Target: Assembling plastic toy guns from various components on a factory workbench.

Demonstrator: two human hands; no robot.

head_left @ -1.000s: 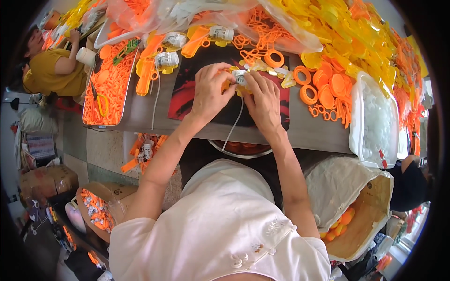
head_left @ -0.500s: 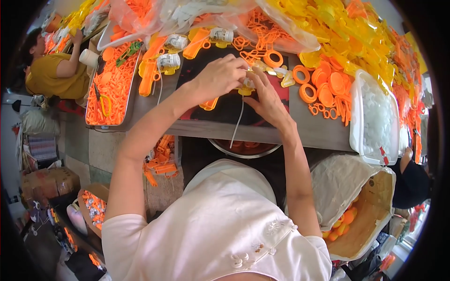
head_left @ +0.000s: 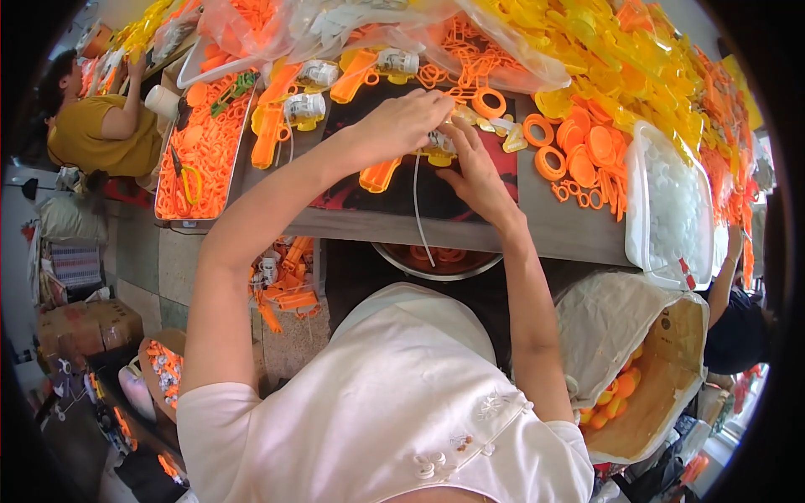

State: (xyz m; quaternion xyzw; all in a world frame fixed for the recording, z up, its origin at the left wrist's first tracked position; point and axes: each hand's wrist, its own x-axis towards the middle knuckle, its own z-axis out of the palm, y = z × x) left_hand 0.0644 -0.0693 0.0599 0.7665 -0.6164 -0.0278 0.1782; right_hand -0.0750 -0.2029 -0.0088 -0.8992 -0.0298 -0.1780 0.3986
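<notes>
At the table [head_left: 570, 222] are four orange-handled toys [head_left: 380, 175], three thick orange rings [head_left: 538, 165], one yellow-handled tool [head_left: 197, 186].

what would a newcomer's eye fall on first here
Probably the big heap of glossy yellow parts at the upper right, with the tray of orange parts at the table's left end close behind. Then, over the dark mat, the left hand and right hand meet at a yellow-and-white piece.

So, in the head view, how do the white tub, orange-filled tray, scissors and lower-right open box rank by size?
Open box
White tub and orange-filled tray: too alike to rank
Scissors
</notes>
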